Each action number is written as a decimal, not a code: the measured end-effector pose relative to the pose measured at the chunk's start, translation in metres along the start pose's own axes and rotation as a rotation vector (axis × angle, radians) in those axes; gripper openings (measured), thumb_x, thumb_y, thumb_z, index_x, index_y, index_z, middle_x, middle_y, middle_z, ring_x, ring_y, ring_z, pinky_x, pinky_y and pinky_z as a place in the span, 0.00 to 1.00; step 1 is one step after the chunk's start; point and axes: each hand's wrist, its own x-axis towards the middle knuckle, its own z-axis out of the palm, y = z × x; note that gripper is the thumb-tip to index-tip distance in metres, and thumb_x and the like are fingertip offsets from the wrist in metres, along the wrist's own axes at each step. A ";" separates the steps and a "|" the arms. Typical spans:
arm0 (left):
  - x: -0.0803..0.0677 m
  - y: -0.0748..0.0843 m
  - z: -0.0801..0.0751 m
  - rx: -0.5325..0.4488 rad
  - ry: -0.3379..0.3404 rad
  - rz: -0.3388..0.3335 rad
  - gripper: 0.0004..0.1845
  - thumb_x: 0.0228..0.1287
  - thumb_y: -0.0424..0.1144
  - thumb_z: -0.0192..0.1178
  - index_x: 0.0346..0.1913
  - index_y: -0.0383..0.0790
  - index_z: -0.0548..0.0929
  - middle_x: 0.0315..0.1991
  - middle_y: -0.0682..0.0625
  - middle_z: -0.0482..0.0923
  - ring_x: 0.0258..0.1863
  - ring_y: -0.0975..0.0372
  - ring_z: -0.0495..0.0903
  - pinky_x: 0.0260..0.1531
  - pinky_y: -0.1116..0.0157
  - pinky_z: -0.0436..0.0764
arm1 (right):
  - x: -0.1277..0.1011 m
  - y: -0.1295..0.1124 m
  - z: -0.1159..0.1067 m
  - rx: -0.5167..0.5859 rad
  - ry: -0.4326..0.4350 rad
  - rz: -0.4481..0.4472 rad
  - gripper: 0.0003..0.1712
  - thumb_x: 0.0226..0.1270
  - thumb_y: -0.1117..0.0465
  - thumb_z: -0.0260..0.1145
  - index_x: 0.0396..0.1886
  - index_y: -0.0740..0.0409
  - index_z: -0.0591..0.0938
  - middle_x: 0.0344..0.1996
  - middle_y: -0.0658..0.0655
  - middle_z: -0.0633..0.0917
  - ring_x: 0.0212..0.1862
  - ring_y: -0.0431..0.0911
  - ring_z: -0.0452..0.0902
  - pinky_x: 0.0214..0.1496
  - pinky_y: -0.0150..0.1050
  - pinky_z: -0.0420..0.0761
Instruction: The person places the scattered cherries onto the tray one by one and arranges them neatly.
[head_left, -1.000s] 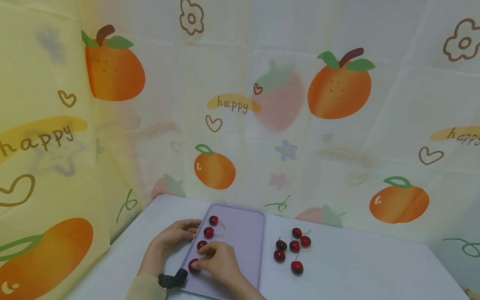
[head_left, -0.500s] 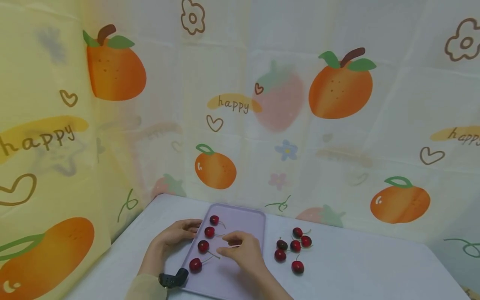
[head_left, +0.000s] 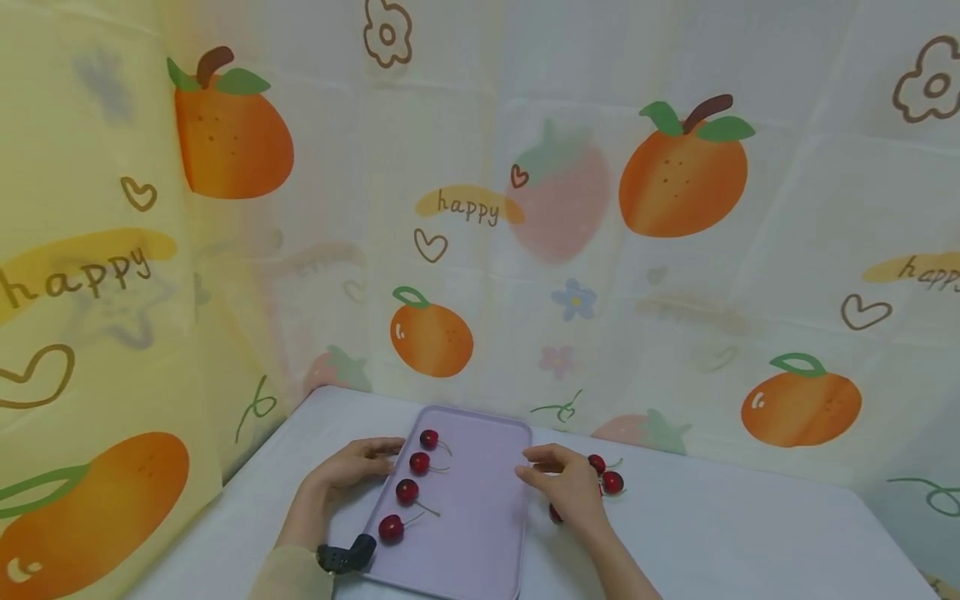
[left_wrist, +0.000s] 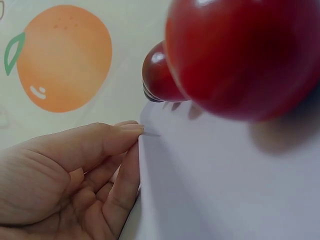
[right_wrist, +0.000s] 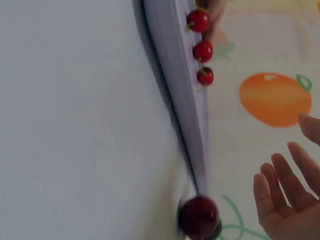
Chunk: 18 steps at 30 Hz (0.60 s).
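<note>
Behind everything hangs a pale curtain (head_left: 675, 275) printed with oranges, strawberries, hearts, flowers and the word "happy"; it wraps around the far and left sides of a white table (head_left: 750, 533). On the table, a little left of centre, lies a flat lilac tray (head_left: 480, 517) with rounded corners and a low rim, its long sides running away from the person. Four dark red cherries with thin stems sit in a row along the tray's left side: the farthest (head_left: 428, 439), the next (head_left: 419, 462), the third (head_left: 407, 491) and the nearest (head_left: 390, 527). The left hand (head_left: 347, 472) rests on the table against the tray's left edge, beside the two farther cherries; its fingers are loosely bent and touch the rim, holding nothing. The left wrist view shows those fingertips (left_wrist: 131, 128) at the tray's edge, with a cherry (left_wrist: 240, 55) looming very close to the lens. A small black device (head_left: 345, 557) sits at that wrist, above a beige sleeve (head_left: 288, 579). The right hand (head_left: 566, 486) hovers just past the tray's right edge, over a cluster of loose cherries (head_left: 612, 481) on the table, partly hiding them. Its fingers are relaxed and slightly spread, gripping nothing, as the right wrist view confirms with an empty palm (right_wrist: 287, 210) near one cherry (right_wrist: 199, 216) lying beside the tray's corner.
</note>
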 end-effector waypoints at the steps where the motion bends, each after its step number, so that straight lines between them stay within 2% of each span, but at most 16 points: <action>1: 0.000 0.000 0.000 -0.003 0.010 -0.007 0.28 0.62 0.34 0.63 0.66 0.38 0.75 0.68 0.37 0.73 0.67 0.46 0.69 0.69 0.43 0.65 | 0.001 0.002 -0.004 -0.004 0.006 0.006 0.16 0.53 0.51 0.77 0.42 0.50 0.88 0.44 0.56 0.90 0.45 0.43 0.84 0.43 0.35 0.81; 7: -0.002 0.001 0.001 0.012 0.056 -0.036 0.27 0.60 0.33 0.63 0.65 0.41 0.78 0.68 0.39 0.73 0.69 0.44 0.67 0.69 0.41 0.63 | 0.003 0.012 -0.028 -0.057 0.033 0.058 0.18 0.57 0.50 0.74 0.46 0.50 0.87 0.47 0.54 0.89 0.46 0.45 0.86 0.46 0.38 0.81; 13: -0.002 0.001 0.003 0.011 0.052 -0.039 0.27 0.60 0.32 0.63 0.65 0.42 0.78 0.68 0.38 0.73 0.67 0.46 0.67 0.69 0.41 0.63 | 0.011 0.025 -0.067 -0.169 0.092 0.059 0.18 0.61 0.57 0.71 0.50 0.57 0.85 0.50 0.61 0.88 0.49 0.51 0.86 0.46 0.35 0.82; 18: -0.003 0.003 0.004 0.016 0.060 -0.048 0.26 0.60 0.32 0.63 0.64 0.42 0.79 0.68 0.38 0.72 0.67 0.45 0.66 0.69 0.40 0.62 | 0.015 0.042 -0.096 -0.198 0.079 0.091 0.21 0.62 0.60 0.68 0.55 0.61 0.82 0.54 0.65 0.85 0.56 0.57 0.82 0.59 0.50 0.79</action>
